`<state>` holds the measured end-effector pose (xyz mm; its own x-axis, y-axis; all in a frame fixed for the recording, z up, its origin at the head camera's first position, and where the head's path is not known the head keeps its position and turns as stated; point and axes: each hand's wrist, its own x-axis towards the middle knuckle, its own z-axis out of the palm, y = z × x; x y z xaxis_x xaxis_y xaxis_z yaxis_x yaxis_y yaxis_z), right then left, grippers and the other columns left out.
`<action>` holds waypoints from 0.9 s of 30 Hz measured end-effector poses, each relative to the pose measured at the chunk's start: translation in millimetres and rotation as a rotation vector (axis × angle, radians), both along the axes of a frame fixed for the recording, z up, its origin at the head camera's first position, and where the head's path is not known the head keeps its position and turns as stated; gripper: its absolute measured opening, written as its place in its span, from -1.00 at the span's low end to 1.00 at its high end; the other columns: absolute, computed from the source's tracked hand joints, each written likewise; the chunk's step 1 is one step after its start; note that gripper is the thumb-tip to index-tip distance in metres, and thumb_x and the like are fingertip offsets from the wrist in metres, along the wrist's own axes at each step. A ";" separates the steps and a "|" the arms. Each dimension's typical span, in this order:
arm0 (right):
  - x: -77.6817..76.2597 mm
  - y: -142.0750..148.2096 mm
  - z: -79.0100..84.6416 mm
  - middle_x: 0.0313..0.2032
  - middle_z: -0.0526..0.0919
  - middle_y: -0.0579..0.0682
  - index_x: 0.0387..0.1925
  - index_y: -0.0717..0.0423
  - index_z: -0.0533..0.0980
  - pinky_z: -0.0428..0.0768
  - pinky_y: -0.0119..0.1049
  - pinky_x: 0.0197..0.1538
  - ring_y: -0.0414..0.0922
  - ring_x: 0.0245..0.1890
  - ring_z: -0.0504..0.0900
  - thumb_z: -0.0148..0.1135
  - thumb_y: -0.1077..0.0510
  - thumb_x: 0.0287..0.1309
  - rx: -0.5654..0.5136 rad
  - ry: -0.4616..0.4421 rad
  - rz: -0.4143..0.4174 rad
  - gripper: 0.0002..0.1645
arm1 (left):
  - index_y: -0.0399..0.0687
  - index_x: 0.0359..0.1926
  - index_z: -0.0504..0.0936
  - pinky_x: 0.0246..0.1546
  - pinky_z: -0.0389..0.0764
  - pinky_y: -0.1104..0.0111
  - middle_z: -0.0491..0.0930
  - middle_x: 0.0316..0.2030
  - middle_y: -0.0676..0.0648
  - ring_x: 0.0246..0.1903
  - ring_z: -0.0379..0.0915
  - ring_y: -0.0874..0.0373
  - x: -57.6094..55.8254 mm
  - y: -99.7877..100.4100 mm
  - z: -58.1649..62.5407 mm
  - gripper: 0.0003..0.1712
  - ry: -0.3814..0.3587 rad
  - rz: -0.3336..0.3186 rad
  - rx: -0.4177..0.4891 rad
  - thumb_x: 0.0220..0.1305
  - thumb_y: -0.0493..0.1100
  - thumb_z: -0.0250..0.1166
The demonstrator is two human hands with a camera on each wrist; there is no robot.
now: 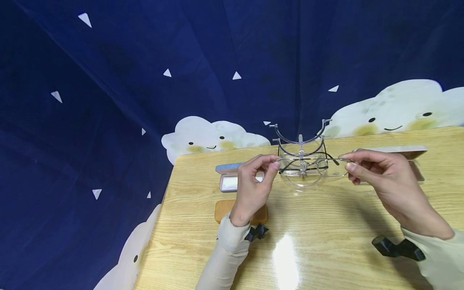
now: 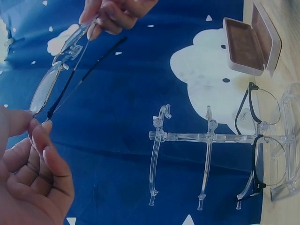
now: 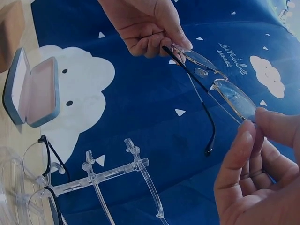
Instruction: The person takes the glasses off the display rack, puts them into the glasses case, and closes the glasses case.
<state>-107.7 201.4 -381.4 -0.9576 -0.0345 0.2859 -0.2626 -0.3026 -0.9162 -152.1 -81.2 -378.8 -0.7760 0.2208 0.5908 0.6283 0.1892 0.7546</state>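
A pair of thin metal-rimmed eyeglasses (image 3: 234,99) is held up between both hands, its dark-tipped temples unfolded. My left hand (image 1: 253,187) pinches one end of the frame between thumb and fingers. At the other end, my right hand (image 1: 389,183) pinches the rim near the hinge. Behind the glasses in the head view stands a clear tiered display stand (image 2: 187,137) with curved arms. Black-browed eyeglasses (image 2: 256,164) sit on its lowest tier, while the two upper tiers hold nothing.
An open glasses case with a blue lid (image 1: 228,168) lies left of the stand. In front of it is a closed orange-brown case (image 1: 222,209), partly hidden by the left wrist. Another open case (image 2: 246,44) with brown lining lies at the right. A blue cloud-print curtain (image 1: 203,92) hangs behind the table.
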 end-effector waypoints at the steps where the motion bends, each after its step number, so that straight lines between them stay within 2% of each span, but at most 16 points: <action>1: 0.0 0.0 -0.2 -0.19 0.79 -0.05 0.03 0.34 0.68 0.68 -0.44 -0.34 -0.23 -0.40 0.70 0.14 0.60 0.30 0.000 -0.001 0.000 -0.62 | -0.32 -0.12 0.75 -0.35 0.67 0.44 0.77 -0.33 -0.24 -0.43 0.55 0.28 0.1 0.0 -0.1 -0.80 0.000 -0.001 -0.002 0.48 -0.25 0.27; 8: -0.3 1.3 -0.9 -0.16 0.81 -0.04 0.04 0.31 0.69 0.69 -0.44 -0.32 -0.23 -0.38 0.72 0.12 0.62 0.30 -0.020 -0.004 0.020 -0.58 | -0.31 -0.13 0.74 -0.36 0.64 0.46 0.74 -0.37 -0.24 -0.44 0.52 0.29 0.4 0.3 -0.5 -0.80 -0.005 -0.007 -0.008 0.49 -0.25 0.26; 17: -1.7 0.6 -0.9 -0.17 0.81 -0.05 0.03 0.32 0.70 0.68 -0.44 -0.32 -0.23 -0.38 0.71 0.12 0.62 0.30 -0.004 0.004 0.017 -0.59 | -0.37 -0.13 0.72 -0.35 0.58 0.50 0.71 -0.36 -0.36 -0.42 0.47 0.34 2.1 -1.2 3.1 -0.81 -0.067 -0.073 0.028 0.47 -0.28 0.25; 27: -4.9 -2.9 -3.7 -0.26 0.79 -0.03 0.01 0.31 0.70 0.70 -0.44 -0.31 -0.25 -0.36 0.72 0.10 0.61 0.32 -0.016 0.012 0.030 -0.60 | -0.35 -0.11 0.74 -0.24 0.67 0.48 0.76 -0.27 -0.31 -0.34 0.55 0.38 0.6 -6.8 4.6 -0.81 -0.137 -0.041 0.013 0.46 -0.28 0.28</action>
